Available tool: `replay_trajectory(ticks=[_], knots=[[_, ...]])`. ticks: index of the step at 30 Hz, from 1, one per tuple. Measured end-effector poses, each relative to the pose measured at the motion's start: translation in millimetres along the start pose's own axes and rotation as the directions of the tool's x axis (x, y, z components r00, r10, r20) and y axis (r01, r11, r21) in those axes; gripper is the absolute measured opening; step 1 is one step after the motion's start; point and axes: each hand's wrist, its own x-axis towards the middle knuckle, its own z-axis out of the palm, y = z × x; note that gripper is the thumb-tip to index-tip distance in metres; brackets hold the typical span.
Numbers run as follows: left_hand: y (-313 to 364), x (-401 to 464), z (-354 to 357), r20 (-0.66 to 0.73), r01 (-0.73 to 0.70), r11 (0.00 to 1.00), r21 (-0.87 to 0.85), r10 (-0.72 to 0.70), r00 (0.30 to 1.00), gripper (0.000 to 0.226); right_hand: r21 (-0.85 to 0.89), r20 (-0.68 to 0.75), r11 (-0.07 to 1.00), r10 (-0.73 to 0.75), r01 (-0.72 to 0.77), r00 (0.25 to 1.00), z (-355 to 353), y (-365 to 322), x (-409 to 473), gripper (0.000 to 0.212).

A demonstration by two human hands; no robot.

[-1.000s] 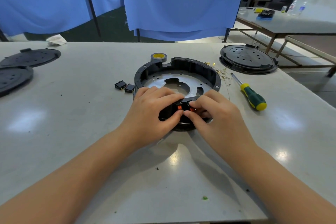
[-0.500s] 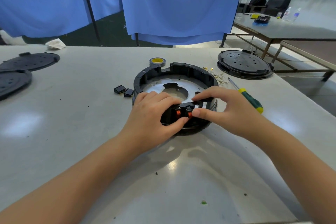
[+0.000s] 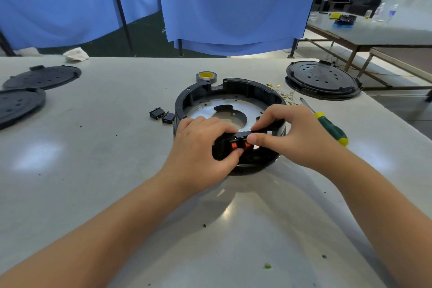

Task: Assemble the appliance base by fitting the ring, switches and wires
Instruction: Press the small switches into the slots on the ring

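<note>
The fingers [image 3: 261, 121] of the right hand [image 3: 294, 133] were curled over the near wall of the appliance base [image 3: 233, 91], with the thumb pressed against the outer face beside the orange switches [image 3: 239, 146], pinching the wall between them. The left hand [image 3: 201, 147] gripped the same near wall from the other side, its thumb tip touching the underside of the switch block. The base was a round, black, moulded plastic ring with a flat, shiny metal plate [image 3: 203, 110] inside, cut with a central opening and small holes; its far wall had a notch. It sat near the middle of the pale, glossy surface [image 3: 93, 170]. Two loose black switches [image 3: 162, 115] lay just left of the base. A grey tape roll [image 3: 206, 76] stood just behind it, thin wires [image 3: 284, 94] lay at its right rear, and a green-handled screwdriver [image 3: 329, 127] lay near the right hand. Round black perforated covers lay at far left [image 3: 42, 77] and far right [image 3: 322, 78], close to the edges.
</note>
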Motion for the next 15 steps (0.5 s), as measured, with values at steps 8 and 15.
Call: replay_trajectory(ticks=[8, 15], knots=[[0.8, 0.6, 0.3, -0.016, 0.011, 1.0, -0.017, -0.011, 1.0, 0.028, 0.038, -0.064, 0.998, -0.043, 0.046, 0.997, 3.5, 6.4, -6.5, 0.013], [-1.7, 0.2, 2.1, -0.053, 0.0, 0.999, -0.034, -0.002, 0.999, 0.028, 0.052, -0.122, 0.995, -0.074, 0.081, 0.99, 9.8, 4.9, -8.4, 0.008]])
